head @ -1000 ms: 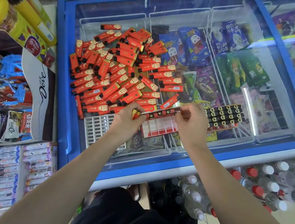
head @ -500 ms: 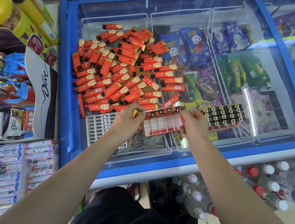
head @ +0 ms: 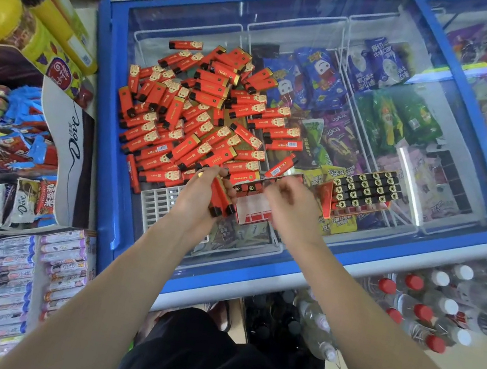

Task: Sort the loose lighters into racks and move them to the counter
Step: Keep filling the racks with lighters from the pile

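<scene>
Both hands reach forward, left hand [head: 202, 191] gripping, right hand [head: 292, 206] blurred.

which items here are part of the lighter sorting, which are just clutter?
Job:
loose lighters
rack being filled
full rack
empty white rack
lighters held in left hand
right hand

Clutter:
ice creams in the freezer
water bottles
Dove chocolate display

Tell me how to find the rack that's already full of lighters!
Start at the big blue-framed freezer with the glass lid. A heap of red loose lighters covers its left part; look past both hands toward the lid's right front. There sits the full rack, tilted. Unlike the scattered lighters lying flat, its lighters stand packed in neat rows, showing only black tops with gold rings.
</scene>
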`<act>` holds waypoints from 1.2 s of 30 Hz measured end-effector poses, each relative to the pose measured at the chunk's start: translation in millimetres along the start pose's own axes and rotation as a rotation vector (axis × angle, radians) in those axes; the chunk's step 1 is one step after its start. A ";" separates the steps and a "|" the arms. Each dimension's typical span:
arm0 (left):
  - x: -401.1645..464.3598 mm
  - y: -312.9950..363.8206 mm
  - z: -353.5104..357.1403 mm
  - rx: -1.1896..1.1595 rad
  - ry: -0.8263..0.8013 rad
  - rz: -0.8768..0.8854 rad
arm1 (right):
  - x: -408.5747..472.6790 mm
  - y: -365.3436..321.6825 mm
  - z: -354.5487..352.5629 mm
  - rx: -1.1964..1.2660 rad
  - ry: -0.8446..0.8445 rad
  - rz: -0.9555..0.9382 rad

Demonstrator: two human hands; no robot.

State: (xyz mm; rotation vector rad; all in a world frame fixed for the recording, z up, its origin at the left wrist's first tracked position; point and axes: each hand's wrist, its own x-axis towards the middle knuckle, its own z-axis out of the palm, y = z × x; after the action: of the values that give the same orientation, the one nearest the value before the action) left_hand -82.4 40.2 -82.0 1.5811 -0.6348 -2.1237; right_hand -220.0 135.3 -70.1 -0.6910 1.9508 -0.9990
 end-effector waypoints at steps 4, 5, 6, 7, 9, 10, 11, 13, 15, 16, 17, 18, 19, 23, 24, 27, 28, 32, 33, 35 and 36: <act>-2.1 -0.1 -1.4 -0.119 -0.027 -0.028 | -19.3 -4.3 20.3 -0.053 -0.228 -0.013; -2.0 -0.6 -1.8 -0.128 -0.027 -0.028 | -21.0 -3.2 24.4 -0.071 -0.233 -0.026; -2.2 -0.9 -2.5 -0.134 -0.031 -0.027 | -22.0 -2.4 27.4 -0.066 -0.235 -0.022; -2.2 -1.3 -3.5 -0.136 -0.036 -0.025 | -22.3 -2.1 29.5 -0.039 -0.239 -0.003; -2.2 -1.7 -5.9 -0.138 -0.054 -0.019 | -22.0 -1.2 31.1 0.070 -0.262 0.064; -2.4 -1.7 -6.5 -0.140 -0.065 -0.022 | -22.5 -1.2 31.3 0.127 -0.274 0.092; -2.6 -1.7 -6.9 -0.140 -0.071 -0.023 | -23.3 -1.6 31.6 0.158 -0.276 0.101; -4.0 -1.9 -5.9 -0.116 -0.073 -0.010 | -25.2 -0.7 33.2 0.123 -0.242 0.069; -6.0 -2.7 -3.7 -0.058 -0.069 0.000 | -27.9 0.1 36.3 0.069 -0.202 0.026; -7.1 -3.7 -2.9 -0.022 -0.075 0.003 | -29.0 0.2 37.9 0.074 -0.195 0.015; -8.0 -4.9 -2.5 0.027 -0.084 0.007 | -30.0 0.3 39.4 0.096 -0.197 0.010; -8.9 -6.1 -2.5 0.078 -0.095 0.009 | -31.1 0.2 40.0 0.126 -0.200 0.008; -8.5 -7.6 -3.9 0.134 -0.098 0.013 | -32.3 -0.3 39.9 0.159 -0.199 0.006; -5.2 -12.1 -8.8 0.333 -0.052 0.016 | -33.9 1.4 35.7 0.231 -0.130 -0.006; -3.8 -13.1 -9.8 0.374 -0.035 0.022 | -33.4 3.5 33.9 0.233 -0.084 0.001; 2.7 -15.1 -13.9 0.565 0.024 0.101 | -28.7 13.7 26.8 0.143 0.060 -0.003; 4.4 -14.7 -14.6 0.623 0.030 0.131 | -26.2 17.3 24.3 0.104 0.088 -0.004; 8.6 -10.5 -11.6 0.769 -0.024 0.239 | -11.1 32.7 22.5 -0.057 0.113 0.015; 9.6 -9.1 -10.2 0.793 -0.033 0.253 | -8.4 34.5 24.1 -0.087 0.114 0.013; 13.1 -7.7 -8.9 0.817 -0.043 0.267 | -4.8 34.1 28.1 -0.058 0.115 0.015; 14.3 -7.1 -8.7 0.833 -0.042 0.273 | -3.8 32.5 30.3 0.004 0.109 0.029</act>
State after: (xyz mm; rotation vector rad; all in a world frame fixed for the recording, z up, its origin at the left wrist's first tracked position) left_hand -78.3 36.8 -99.3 1.6768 -1.8016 -1.7695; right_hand -195.5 143.7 -106.4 -0.6154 2.0469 -1.0417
